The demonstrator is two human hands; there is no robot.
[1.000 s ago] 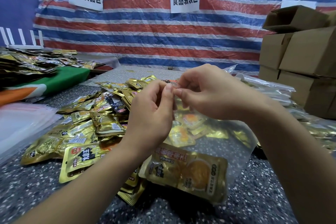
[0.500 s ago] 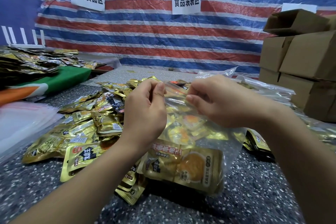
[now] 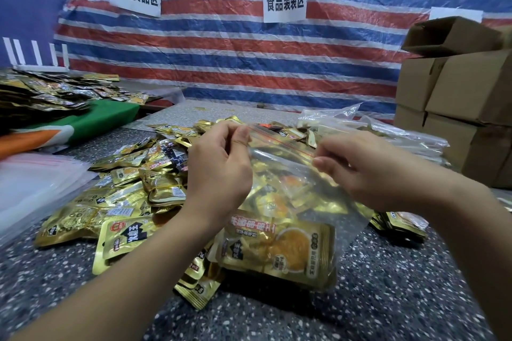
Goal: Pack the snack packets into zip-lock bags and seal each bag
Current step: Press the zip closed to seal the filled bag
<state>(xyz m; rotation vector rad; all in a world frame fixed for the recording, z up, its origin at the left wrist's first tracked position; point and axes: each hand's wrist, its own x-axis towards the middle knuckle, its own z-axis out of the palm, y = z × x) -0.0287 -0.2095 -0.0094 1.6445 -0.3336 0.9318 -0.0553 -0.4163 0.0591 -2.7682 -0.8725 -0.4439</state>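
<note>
A clear zip-lock bag (image 3: 307, 174) with a red seal strip hangs upright over the speckled table (image 3: 388, 293), its bottom resting on the surface. Gold snack packets (image 3: 279, 249) lie inside it. My left hand (image 3: 219, 171) pinches the left end of the seal strip between thumb and fingers. My right hand (image 3: 368, 169) pinches the strip at its right end. A heap of loose gold snack packets (image 3: 124, 194) lies on the table to the left and behind the bag.
A stack of empty clear bags (image 3: 36, 185) lies at the left edge. Filled clear bags (image 3: 388, 133) pile up at the back right, in front of stacked cardboard boxes (image 3: 457, 97). More packets (image 3: 50, 94) cover a green cloth at far left. A striped tarp hangs behind.
My hands started close together at the middle of the seal. They have slid apart along the strip, the right hand travelling to the right end, and the bag top is now stretched wide.
</note>
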